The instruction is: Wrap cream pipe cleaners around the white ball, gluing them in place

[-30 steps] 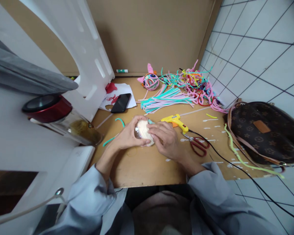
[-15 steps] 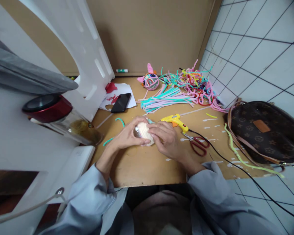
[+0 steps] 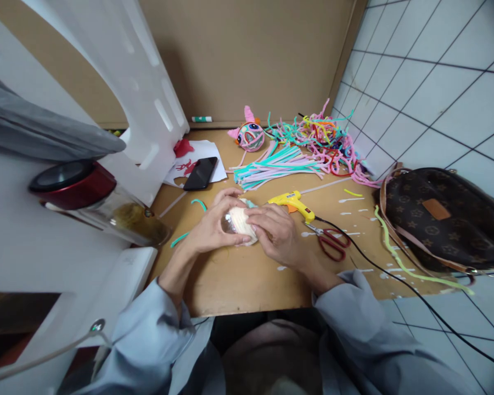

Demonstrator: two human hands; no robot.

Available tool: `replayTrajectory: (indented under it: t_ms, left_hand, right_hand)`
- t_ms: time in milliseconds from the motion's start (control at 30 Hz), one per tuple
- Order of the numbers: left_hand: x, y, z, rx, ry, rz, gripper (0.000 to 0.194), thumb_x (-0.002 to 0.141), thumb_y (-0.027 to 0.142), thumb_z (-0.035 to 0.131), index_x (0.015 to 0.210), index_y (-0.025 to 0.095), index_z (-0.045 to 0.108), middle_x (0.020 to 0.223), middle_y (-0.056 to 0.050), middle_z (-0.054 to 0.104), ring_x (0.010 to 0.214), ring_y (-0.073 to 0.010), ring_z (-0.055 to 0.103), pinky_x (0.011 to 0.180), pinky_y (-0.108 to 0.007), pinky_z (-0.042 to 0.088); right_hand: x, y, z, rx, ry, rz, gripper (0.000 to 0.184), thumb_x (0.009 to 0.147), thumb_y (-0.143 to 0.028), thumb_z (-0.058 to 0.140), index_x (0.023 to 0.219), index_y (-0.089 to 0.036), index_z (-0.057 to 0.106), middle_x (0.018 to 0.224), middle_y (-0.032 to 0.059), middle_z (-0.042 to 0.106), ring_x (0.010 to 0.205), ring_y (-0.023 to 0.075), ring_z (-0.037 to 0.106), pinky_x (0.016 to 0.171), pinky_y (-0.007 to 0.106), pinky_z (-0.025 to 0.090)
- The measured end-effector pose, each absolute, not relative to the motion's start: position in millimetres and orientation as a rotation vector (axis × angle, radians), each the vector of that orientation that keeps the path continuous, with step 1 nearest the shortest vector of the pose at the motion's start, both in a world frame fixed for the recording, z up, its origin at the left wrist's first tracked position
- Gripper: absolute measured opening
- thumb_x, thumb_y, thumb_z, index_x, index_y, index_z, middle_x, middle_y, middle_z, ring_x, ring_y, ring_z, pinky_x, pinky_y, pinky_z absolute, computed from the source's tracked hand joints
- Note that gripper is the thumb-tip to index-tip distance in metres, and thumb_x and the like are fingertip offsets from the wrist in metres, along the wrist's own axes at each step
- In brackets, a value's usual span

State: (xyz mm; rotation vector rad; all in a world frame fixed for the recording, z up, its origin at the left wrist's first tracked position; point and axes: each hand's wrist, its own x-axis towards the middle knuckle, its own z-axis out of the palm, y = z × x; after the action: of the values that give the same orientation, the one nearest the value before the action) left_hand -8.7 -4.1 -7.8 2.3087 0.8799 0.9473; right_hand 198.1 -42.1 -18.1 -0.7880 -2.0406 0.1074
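A clear ball (image 3: 242, 224), partly covered with cream pipe cleaners, is held over the front middle of the table. My left hand (image 3: 212, 226) curves around its left side, thumb below and fingers behind. The fingers of my right hand (image 3: 276, 233) are bent and press on the ball's cream right side; whether they pinch a strand is hidden. Some pale teal shows at the ball's upper edge. Just beyond my right hand lies a yellow glue gun (image 3: 292, 204), and red-handled scissors (image 3: 331, 241) rest to the right. A teal pipe cleaner (image 3: 180, 239) lies left of my left hand.
Behind are a pink owl-like ball figure (image 3: 251, 137), a bundle of pipe cleaners (image 3: 278, 167) and a tangled heap (image 3: 333, 140). A phone (image 3: 201, 174) lies on paper. A glass bottle (image 3: 127, 214) stands left, a brown handbag (image 3: 448, 219) right. A black cord (image 3: 366, 260) crosses the table's right side.
The whole view has shifted slightly. Both hands keep nearly the same hold on the ball, and the things on the table have not moved.
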Motion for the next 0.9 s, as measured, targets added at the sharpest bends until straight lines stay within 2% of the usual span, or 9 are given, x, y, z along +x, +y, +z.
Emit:
replayTrajectory:
  t_ms: [233,433,667,900]
  left_hand:
    - [-7.3,-4.9,-6.8,2.350,0.855,0.989,0.053,0.072,0.047,0.081,0.111,0.021,0.058,0.126,-0.013,0.059,0.123,-0.0301,0.054,0.108,-0.048,0.041]
    - [-6.1,-5.6,-4.4,2.362,0.868,0.991,0.054,0.071,0.050,0.081,0.112,0.022,0.058,0.123,-0.012,0.062,0.118,-0.0299,0.056,0.105,-0.048,0.043]
    - [-9.0,-3.5,-11.5,2.304,0.836,1.003,0.078,0.060,0.056,0.087,0.122,0.023,0.052,0.126,-0.014,0.059,0.120,-0.0324,0.056,0.105,-0.049,0.044]
    - [-9.3,-4.8,-12.6,2.394,0.813,0.977,0.062,0.069,0.048,0.085,0.117,0.025,0.053,0.129,-0.013,0.056,0.125,-0.0307,0.052,0.108,-0.050,0.042]
  right_hand:
    - [198.9,-42.4,-18.0,-0.779,-2.041,0.090,0.018,0.093,-0.013,0.050,0.101,-0.020,0.065,0.109,0.0078,0.074,0.100,0.0213,0.065,0.090,0.040,0.051]
    - [198.3,-42.3,-18.7,-0.795,-2.036,0.117,0.018,0.094,-0.015,0.050,0.101,-0.021,0.065,0.109,0.0079,0.074,0.099,0.0212,0.065,0.089,0.041,0.051]
    - [198.3,-41.3,-20.5,-0.796,-2.042,0.097,0.020,0.094,-0.016,0.049,0.102,-0.022,0.066,0.110,0.0070,0.074,0.100,0.0212,0.065,0.090,0.041,0.051]
    - [199.0,-43.3,-16.9,-0.786,-2.055,0.098,0.021,0.094,-0.015,0.049,0.101,-0.021,0.067,0.112,0.0080,0.072,0.102,0.0210,0.063,0.091,0.040,0.050]
